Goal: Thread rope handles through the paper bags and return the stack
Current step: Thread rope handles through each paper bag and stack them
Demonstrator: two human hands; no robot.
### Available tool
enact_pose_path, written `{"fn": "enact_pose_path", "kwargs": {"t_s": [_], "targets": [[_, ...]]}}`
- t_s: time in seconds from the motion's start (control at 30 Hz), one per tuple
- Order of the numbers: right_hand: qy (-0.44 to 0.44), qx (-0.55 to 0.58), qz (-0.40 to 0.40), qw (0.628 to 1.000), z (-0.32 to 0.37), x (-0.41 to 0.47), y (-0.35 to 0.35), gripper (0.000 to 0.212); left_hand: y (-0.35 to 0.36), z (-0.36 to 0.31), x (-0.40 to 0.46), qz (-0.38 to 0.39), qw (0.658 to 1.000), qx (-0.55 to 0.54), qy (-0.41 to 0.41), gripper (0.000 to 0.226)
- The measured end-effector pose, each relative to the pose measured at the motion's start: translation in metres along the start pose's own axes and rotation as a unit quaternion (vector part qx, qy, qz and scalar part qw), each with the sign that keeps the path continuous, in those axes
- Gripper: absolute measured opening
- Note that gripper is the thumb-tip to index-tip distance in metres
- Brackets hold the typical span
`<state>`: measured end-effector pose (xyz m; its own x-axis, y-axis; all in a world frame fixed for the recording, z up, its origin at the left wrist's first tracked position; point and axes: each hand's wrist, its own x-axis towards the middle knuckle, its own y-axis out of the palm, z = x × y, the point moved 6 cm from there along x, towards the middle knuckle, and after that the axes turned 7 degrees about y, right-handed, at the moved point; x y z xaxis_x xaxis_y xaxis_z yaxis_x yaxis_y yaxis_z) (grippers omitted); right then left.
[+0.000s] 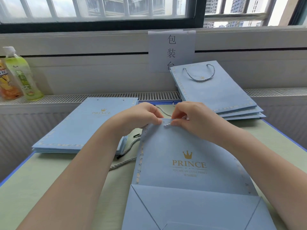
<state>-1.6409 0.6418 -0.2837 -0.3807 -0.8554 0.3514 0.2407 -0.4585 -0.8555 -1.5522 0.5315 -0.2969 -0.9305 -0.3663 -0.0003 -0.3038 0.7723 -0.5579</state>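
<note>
The job looks partway done, by my reading; at the far right of the counter (49,176) a fanned pile of finished bags (221,95) leans against the radiator ledge, and the top one shows a rope handle looped through its upper edge, though whether every bag beneath it is threaded I cannot tell. At the left lies the stack of unthreaded bags (79,127) — its top bag shows two bare punch holes near the far edge and no rope; the stack has several layers, so a good share of the work seems left. In the middle, nearest the person, the bag in hand (187,165) lies flat with its gold crown and PRINCE print facing up and its folded bottom toward the camera. Both hands meet at its far rim; the left hand (142,117) has its fingers curled and pinches the rim of the paper, while the right hand (191,118) pinches the pale rope (167,125) right at the hole, a short end of it showing between the two thumbs. I judge this handle is only just being fed through — not yet seated. Loose ropes (126,161) lie on the counter between the left stack and this bag, waiting for later bags; returning the stack is still to come.
</note>
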Motion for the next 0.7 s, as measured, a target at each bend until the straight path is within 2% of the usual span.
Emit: {"fn": "enact_pose_path", "kwargs": {"t_s": [0.2, 0.3, 0.37, 0.43, 0.5, 0.53, 0.57, 0.6, 0.63, 0.67, 0.7], "targets": [[-0.031, -0.029, -0.044, 0.998, 0.004, -0.003, -0.016, 0.021, -0.003, 0.0, 0.001, -0.014, 0.997, 0.07, -0.014, 0.023], [-0.023, 0.084, -0.058, 0.995, 0.01, -0.004, -0.019, 0.015, -0.007, 0.002, 0.002, -0.026, 0.996, 0.074, -0.032, 0.024], [-0.021, 0.182, -0.062, 0.981, 0.012, -0.004, -0.023, 0.014, -0.013, 0.005, 0.003, -0.055, 0.991, 0.114, -0.05, 0.023], [-0.022, 0.274, -0.069, 0.959, 0.012, -0.004, -0.032, 0.015, -0.018, 0.011, 0.003, -0.081, 0.971, 0.211, -0.082, 0.024], [-0.027, 0.352, -0.084, 0.932, 0.008, -0.004, -0.042, 0.013, -0.021, 0.015, -0.001, -0.114, 0.926, 0.336, -0.126, 0.022], [-0.03, 0.387, -0.089, 0.917, 0.006, -0.004, -0.045, 0.012, -0.022, 0.013, -0.002, -0.147, 0.903, 0.384, -0.123, 0.017], [-0.03, 0.418, -0.091, 0.903, 0.004, -0.003, -0.047, 0.01, -0.022, 0.008, -0.002, -0.186, 0.894, 0.397, -0.095, 0.012], [-0.029, 0.443, -0.09, 0.892, 0.002, -0.003, -0.048, 0.011, -0.02, -0.001, 0.0, -0.224, 0.904, 0.361, -0.036, 0.02], [-0.026, 0.454, -0.087, 0.887, 0.001, -0.002, -0.048, 0.012, -0.015, -0.01, 0.002, -0.238, 0.93, 0.275, 0.041, 0.032], [-0.024, 0.449, -0.084, 0.889, 0.001, -0.002, -0.046, 0.014, -0.008, -0.02, 0.003, -0.227, 0.955, 0.144, 0.124, 0.041], [-0.022, 0.434, -0.082, 0.897, 0.002, -0.002, -0.044, 0.016, 0.0, -0.031, 0.001, -0.194, 0.963, 0.03, 0.182, 0.042]]}}
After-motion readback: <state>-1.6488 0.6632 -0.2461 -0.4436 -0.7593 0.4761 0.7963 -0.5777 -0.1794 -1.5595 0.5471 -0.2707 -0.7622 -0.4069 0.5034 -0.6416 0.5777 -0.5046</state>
